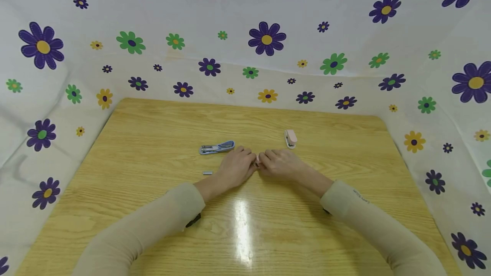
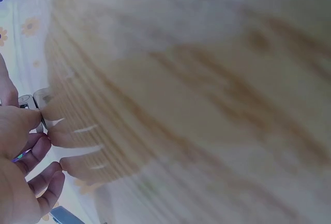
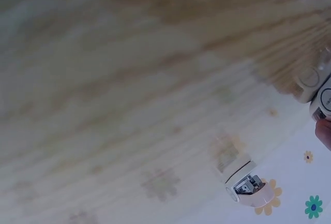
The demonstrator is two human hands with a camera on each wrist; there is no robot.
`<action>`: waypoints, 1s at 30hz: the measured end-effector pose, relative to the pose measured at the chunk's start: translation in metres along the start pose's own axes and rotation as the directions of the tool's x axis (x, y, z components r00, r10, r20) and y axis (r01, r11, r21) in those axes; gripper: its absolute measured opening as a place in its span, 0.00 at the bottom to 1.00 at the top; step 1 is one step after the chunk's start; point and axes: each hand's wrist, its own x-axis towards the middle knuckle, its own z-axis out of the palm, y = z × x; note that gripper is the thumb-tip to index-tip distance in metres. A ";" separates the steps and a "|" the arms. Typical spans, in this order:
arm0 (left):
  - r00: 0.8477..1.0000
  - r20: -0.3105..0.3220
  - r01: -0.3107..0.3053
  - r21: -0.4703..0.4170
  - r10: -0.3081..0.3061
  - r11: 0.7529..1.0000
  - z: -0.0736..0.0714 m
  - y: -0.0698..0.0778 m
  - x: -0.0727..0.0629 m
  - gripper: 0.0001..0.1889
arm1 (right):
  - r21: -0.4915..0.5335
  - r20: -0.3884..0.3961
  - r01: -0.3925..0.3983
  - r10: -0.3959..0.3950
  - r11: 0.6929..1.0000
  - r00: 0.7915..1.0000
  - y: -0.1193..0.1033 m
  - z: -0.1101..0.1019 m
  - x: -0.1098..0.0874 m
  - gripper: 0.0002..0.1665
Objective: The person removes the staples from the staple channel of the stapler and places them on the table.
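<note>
Both hands meet over the middle of the table around a small pink-and-white stapler (image 1: 257, 162), mostly covered by fingers. My left hand (image 1: 238, 166) pinches it from the left; in the left wrist view that hand's fingertips (image 2: 40, 116) are at its edge. From the other side my right hand (image 1: 281, 164) grips it. Its white underside with a printed circle (image 3: 325, 99) shows in the right wrist view. Beyond the right hand stands another small pink stapler (image 1: 290, 138). A blue stapler (image 1: 216, 147) lies just past the left hand, and a short strip of staples (image 1: 207, 173) lies left of that hand.
The glossy wooden table (image 1: 153, 127) reflects a bright light near its front. A white flower-printed cloth (image 1: 230, 20) rises behind it and along both sides.
</note>
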 end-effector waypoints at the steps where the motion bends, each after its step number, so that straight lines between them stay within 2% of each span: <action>1: 1.000 0.001 0.001 0.000 -0.001 1.000 0.000 0.000 0.000 0.13 | 0.002 -0.001 -0.001 0.001 1.000 1.000 0.000 0.001 0.000 0.21; 9: 1.000 0.017 0.003 0.016 -0.004 1.000 -0.002 -0.001 0.001 0.14 | 0.012 -0.027 0.002 -0.001 1.000 1.000 0.003 0.004 -0.001 0.12; 13: 1.000 0.030 -0.006 0.016 0.006 1.000 -0.005 -0.003 -0.001 0.13 | 0.083 -0.101 -0.069 0.077 0.994 0.992 0.003 0.003 -0.002 0.19; 16: 1.000 0.030 -0.009 0.017 0.009 1.000 -0.006 -0.005 -0.001 0.13 | 0.139 -0.127 -0.116 0.133 0.984 0.983 0.004 0.001 -0.002 0.15; 19: 1.000 0.022 -0.017 0.009 0.017 1.000 -0.006 -0.006 -0.001 0.13 | 0.160 -0.101 -0.135 0.153 0.978 0.983 0.004 -0.002 -0.003 0.10; 24: 0.999 0.022 -0.050 0.017 0.049 0.999 -0.006 -0.004 0.000 0.13 | 0.179 -0.033 -0.212 0.221 0.961 0.975 0.006 -0.011 -0.008 0.15; 27: 0.997 0.027 -0.070 0.032 0.069 0.997 -0.006 -0.003 0.001 0.12 | 0.195 0.025 -0.280 0.280 0.940 0.960 0.007 -0.016 -0.014 0.18; 30: 0.997 0.045 -0.062 0.040 0.060 0.997 -0.006 -0.002 0.002 0.13 | 0.216 0.091 -0.342 0.330 0.914 0.939 0.006 -0.021 -0.019 0.17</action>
